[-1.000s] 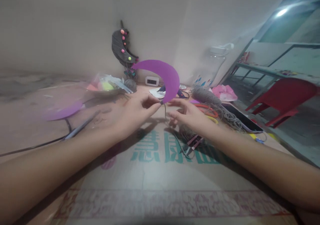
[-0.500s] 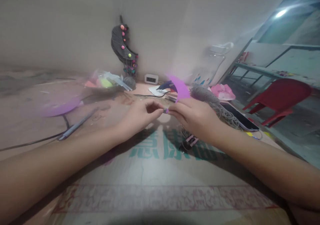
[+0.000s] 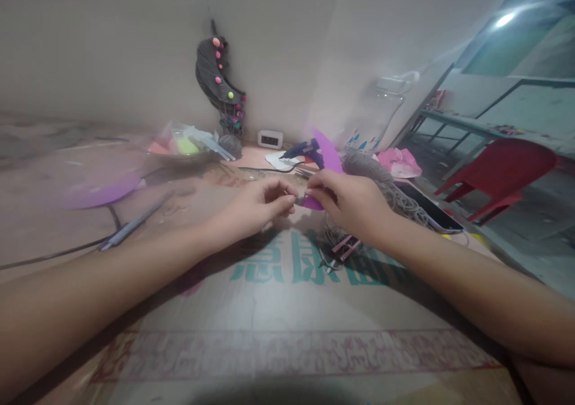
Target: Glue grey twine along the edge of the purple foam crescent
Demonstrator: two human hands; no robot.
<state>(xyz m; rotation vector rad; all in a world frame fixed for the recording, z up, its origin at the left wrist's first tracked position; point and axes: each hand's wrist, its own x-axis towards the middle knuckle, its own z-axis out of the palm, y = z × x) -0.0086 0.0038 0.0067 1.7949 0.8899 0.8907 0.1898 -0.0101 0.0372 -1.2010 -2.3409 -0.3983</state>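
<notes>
A purple crescent-shaped piece of card is pinched by my right hand, its upper point rising behind the fingers and its lower end showing below them. Grey yarn sits at that lower end, between my two hands. My left hand is closed, thumb and forefinger pinching at the yarn; the exact grip is small and partly hidden. Behind my right hand lies a skein of grey yarn, its loose strands trailing along the table. Below that hand is a small pink-and-black item, its kind unclear.
A blue glue gun rests behind the card, near a small digital clock. A decorated grey crescent hangs at the wall. Leftward are a bowl, a pen-like stick and another purple piece. Rightward lies a phone.
My right hand has shifted slightly right and turned the card, so its lower purple end now shows more. My hands are a little farther apart.
</notes>
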